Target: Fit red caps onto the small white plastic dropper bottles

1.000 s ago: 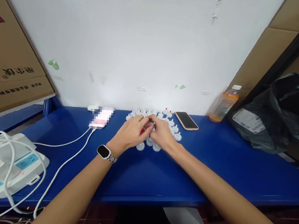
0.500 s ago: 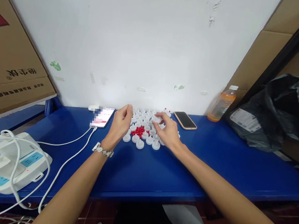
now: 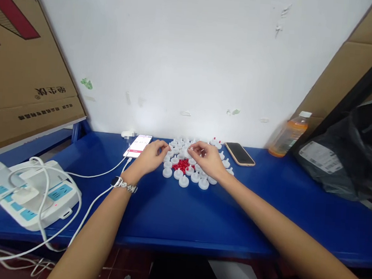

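Observation:
Several small white round caps [image 3: 184, 181] stand in rows on the blue table [image 3: 198, 218], around a small heap of red pieces [image 3: 181, 164]. My left hand [image 3: 150, 157], with a watch on its wrist, hovers at the left of the group, its fingertips pinched at a white cap. My right hand [image 3: 206, 158] is over the right side of the group, thumb and fingers pinched together close above the caps. What either pinch holds is too small to make out.
A white phone [image 3: 139, 145] on a cable lies left of the caps and a dark phone [image 3: 240, 154] to their right. An orange drink bottle [image 3: 287, 134] and a black bag [image 3: 354, 150] stand at the right. A white power strip [image 3: 34, 193] and cardboard boxes [image 3: 23, 64] are at the left.
My hands parted from over the red heap, the left lifted in a fist and the right raised a white cap. Both have now come down again to the caps, pinching.

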{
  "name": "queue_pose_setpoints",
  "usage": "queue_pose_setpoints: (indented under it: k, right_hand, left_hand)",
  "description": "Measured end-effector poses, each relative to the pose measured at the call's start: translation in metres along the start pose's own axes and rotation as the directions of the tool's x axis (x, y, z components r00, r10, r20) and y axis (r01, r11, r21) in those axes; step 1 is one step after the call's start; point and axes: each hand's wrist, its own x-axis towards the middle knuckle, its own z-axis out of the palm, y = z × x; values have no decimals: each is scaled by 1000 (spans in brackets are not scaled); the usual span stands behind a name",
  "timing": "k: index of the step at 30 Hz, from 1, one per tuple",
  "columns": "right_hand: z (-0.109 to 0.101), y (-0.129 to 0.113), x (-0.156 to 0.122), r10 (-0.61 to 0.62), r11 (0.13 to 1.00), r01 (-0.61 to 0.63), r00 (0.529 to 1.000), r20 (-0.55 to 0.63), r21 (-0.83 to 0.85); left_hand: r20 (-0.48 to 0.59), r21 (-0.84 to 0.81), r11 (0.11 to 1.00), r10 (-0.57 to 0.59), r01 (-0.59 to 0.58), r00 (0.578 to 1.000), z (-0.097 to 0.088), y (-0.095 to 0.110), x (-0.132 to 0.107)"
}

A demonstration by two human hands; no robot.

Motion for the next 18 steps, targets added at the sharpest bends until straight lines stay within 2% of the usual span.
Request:
queue_pose_setpoints:
  k: [2,5,9,13,15,18]
  right_hand:
    - [18,-5,16,-12,999,10,998,57,34]
    - [49,-9,43,-23,1000,22,991,135,11]
    - [79,-8,72,10,980,58,942,335,-192]
    - [88,-5,80,5,880,208,895,445,-427]
    - [86,-4,78,31,851,211,894,448,-481]
    - [78,-4,72,64,875,141,915,398,-464]
  left_hand:
    - [-8,-6,997,-75,75,997,-6,-12,-2]
    - [-81,19,987,-158,160,984,-9,-29,-3]
    - [-130,101,969,-214,228,968,-4,-44,-5]
    - [-107,93,973,-201,211,974,6,-49,-6]
    - [-59,70,981,-179,183,982,12,-47,-5]
    - [2,37,989,-144,144,990,19,-43,-5]
